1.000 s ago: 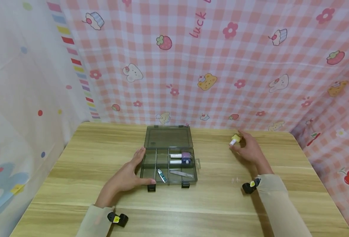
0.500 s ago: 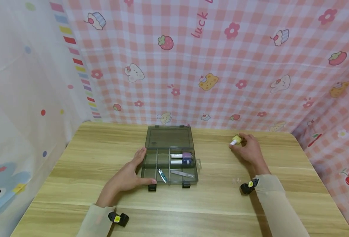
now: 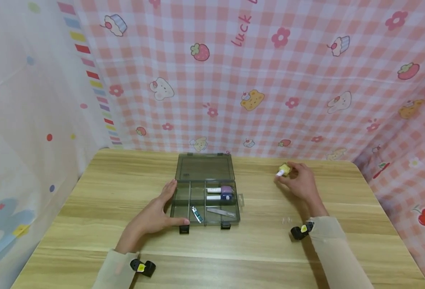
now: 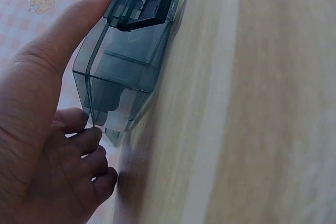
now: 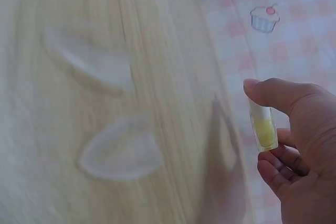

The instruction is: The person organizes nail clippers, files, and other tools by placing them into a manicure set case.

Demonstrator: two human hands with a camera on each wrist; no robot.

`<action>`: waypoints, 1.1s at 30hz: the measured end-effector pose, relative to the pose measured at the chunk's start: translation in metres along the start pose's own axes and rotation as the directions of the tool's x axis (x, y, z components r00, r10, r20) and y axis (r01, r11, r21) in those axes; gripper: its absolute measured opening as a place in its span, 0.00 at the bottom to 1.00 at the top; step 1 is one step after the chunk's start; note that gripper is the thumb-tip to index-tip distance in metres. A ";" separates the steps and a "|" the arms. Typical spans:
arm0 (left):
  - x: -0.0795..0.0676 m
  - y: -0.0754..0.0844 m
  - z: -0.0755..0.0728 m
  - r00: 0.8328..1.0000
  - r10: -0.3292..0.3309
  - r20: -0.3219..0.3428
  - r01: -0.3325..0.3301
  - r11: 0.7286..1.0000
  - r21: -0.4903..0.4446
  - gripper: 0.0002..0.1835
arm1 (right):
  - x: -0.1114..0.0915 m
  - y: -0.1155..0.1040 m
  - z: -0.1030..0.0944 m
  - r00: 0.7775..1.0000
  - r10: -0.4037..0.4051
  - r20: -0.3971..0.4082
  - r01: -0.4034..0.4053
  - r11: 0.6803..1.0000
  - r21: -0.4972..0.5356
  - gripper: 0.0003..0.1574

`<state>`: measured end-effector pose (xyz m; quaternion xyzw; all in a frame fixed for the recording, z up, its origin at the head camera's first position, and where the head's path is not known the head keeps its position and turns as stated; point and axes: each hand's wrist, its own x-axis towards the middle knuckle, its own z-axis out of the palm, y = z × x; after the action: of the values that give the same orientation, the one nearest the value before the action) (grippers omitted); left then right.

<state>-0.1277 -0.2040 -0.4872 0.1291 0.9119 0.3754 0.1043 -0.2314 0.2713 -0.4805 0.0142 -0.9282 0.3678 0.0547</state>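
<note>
A clear grey plastic compartment box [image 3: 198, 192] lies with its lid [image 3: 205, 166] laid back. My left hand [image 3: 154, 210] holds its left end, thumb along the front edge by a black latch [image 4: 149, 9] and fingers at the left side. Inside lie a purple nail polish bottle [image 3: 227, 190] and a dark blue one [image 3: 227, 197], both white-capped. Front compartments hold a nail clipper [image 3: 197, 214] and a flat silvery strip [image 3: 221, 212]. My right hand [image 3: 300, 182] pinches a yellow nail polish bottle [image 5: 265, 129] between thumb and fingers, tilted cap-down to the left over the table.
Two small clear curved pieces [image 3: 286, 220] lie on the wooden table [image 3: 263, 257] near the right wrist. A pink checked cloth [image 3: 219, 80] hangs behind the table's back edge. A clear hang tab [image 3: 240, 200] sticks out from the box's right side.
My right hand has shifted slightly left with the yellow nail polish bottle. The left hand and the box have stayed in place.
</note>
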 end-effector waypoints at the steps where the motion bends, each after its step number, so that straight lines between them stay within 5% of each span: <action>1: 0.000 0.000 0.000 1.000 0.000 0.000 0.000 1.000 0.003 0.72 | -0.001 -0.003 0.001 1.000 -0.005 -0.005 0.005 1.000 0.008 0.45; 33: 0.000 0.001 -0.001 1.000 0.007 0.005 -0.007 1.000 0.012 0.72 | -0.037 -0.073 0.032 0.995 -0.098 0.005 0.096 0.988 0.117 0.45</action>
<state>-0.1275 -0.2043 -0.4859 0.1341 0.9134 0.3700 0.1044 -0.1930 0.1962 -0.4581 0.0644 -0.9036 0.4181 0.0666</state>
